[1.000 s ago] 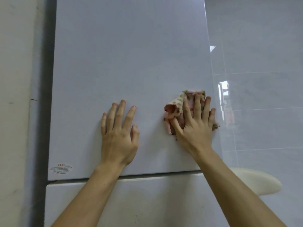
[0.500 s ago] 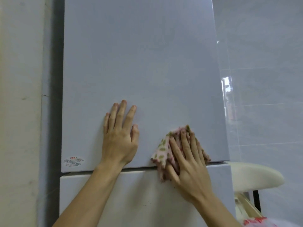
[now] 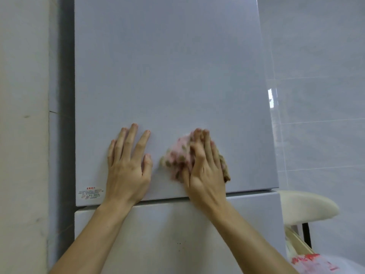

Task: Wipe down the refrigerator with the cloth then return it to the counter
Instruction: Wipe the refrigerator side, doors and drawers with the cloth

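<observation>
Reaches up from the bottom edge with two bare forearms, crossing the white lower door (image 3: 158,240) of the refrigerator (image 3: 167,56). Down in the right corner, nearest of all, a clear plastic bag (image 3: 314,263) with red print, blurred.

Lays the left hand (image 3: 128,169) flat on the grey upper door (image 3: 177,99), just above the seam between the two doors. Palm against the panel, four fingers straight and slightly spread, thumb drawn in beside the index finger, nothing held.

Presses the right hand (image 3: 206,175) onto the cloth (image 3: 176,155) just beside it. Fingers straight, close together and pointing up. Thumb half sunk in the folds, its grip hard to tell through the motion blur. Pins the cloth, pink with greenish spots, bunched against the lower right part of the upper door. Cloth showing left of the fingers and along the hand's right side, near the left hand but not touching it.

At the lower left corner of the upper door, a small sticker (image 3: 91,193) with red print, too small to read. Right of the refrigerator, a cream stool (image 3: 304,206) on a dark leg. Behind that, a glossy grey tiled wall (image 3: 320,76). At the far left, a plain pale wall (image 3: 23,135).
</observation>
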{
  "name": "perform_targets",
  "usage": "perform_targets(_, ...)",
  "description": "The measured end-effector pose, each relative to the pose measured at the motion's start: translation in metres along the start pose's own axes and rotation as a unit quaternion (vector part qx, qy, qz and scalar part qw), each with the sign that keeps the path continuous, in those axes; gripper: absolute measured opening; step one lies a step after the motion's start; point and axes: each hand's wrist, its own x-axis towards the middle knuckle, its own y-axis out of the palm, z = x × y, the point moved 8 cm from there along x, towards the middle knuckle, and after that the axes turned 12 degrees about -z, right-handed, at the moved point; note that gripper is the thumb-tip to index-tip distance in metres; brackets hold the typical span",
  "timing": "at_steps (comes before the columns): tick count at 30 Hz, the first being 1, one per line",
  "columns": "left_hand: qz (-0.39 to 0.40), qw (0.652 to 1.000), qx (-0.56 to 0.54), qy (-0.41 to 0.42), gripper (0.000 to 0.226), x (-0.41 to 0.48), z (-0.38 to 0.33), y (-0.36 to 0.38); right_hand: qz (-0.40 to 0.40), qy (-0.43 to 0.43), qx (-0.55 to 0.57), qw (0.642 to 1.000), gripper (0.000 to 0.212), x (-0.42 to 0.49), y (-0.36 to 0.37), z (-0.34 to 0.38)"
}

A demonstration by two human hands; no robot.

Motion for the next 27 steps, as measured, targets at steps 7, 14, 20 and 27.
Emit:
perform_targets(7, 0.007, 1.000, -0.019, -0.006, 0.062, -0.002, 0.002, 0.002, -0.074, 0.019, -0.046, 0.996, 0.031, -0.002, -0.065, -0.077)
perform_targets(14, -0.016, 1.000, -0.020, 0.000, 0.063, -0.004, 0.002, 0.006, -0.185, 0.216, -0.031, 0.958, 0.030, 0.009, -0.065, -0.094)
perform_targets(20, 0.002, 1.000, -0.027, 0.005, 0.063, -0.002, 0.005, 0.007, -0.044, 0.039, 0.087, 0.995, 0.032, -0.005, -0.012, 0.011)
perform_targets(27, 0.014, 1.000, -0.023, -0.015, 0.067, -0.003, 0.014, -0.002, -0.153, 0.126, -0.069, 0.978, 0.027, -0.005, -0.077, -0.084)
